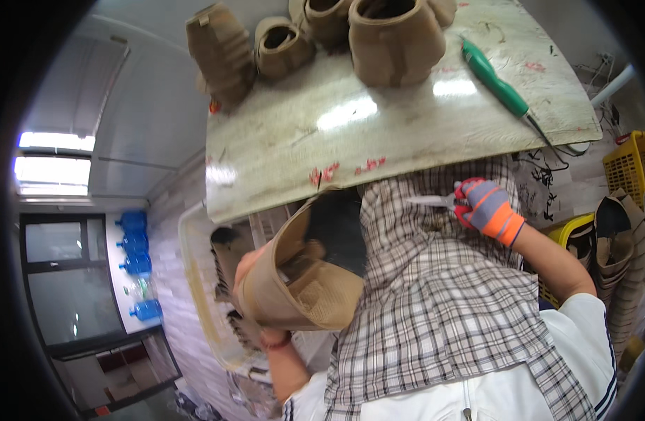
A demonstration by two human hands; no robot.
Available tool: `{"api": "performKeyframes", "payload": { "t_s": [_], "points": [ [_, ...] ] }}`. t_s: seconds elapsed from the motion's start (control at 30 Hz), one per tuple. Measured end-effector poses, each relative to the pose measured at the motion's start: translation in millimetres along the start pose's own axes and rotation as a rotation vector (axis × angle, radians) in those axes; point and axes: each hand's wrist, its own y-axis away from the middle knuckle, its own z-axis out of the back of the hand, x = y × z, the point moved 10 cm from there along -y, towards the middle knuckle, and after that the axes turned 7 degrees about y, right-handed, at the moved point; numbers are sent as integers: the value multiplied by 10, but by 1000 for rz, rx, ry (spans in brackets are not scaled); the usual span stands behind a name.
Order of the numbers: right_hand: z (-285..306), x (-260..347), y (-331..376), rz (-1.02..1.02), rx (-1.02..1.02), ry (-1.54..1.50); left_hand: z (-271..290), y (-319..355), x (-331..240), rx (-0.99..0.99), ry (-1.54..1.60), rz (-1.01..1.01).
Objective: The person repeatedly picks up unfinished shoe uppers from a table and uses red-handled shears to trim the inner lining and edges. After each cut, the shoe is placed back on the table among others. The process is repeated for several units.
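My left grip (256, 291) clasps a tan boot upper (305, 281) below the worktop (378, 119) edge; right grip (487, 209), gloved, closed round red-handled scissors (445, 201), blades pointing toward the upper

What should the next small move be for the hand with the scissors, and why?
Probably bring the right hand and its scissors across to the tan boot upper in the left hand: the blades already point that way but are apart from it.

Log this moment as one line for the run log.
left hand: holds tan boot upper | right hand, gloved: holds scissors | table: more uppers, green tool
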Motion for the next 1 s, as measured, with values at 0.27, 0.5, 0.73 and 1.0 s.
{"api": "performKeyframes", "payload": {
  "t_s": [0.27,0.5,0.73,1.0],
  "points": [
    [-193,-190,168,-102,9,-72,216,-841,-1954,208,-941,-957],
    [-283,-272,167,-97,15,-148,-585,-1808,-3340,52,-863,-1450],
    [-293,-260,160,-88,11,-141,-2586,-2869,-2910,622,-872,-1313],
    [-295,-360,81,-114,69,-151,-1788,-3782,-2776,536,476,-592]
  ]
}}
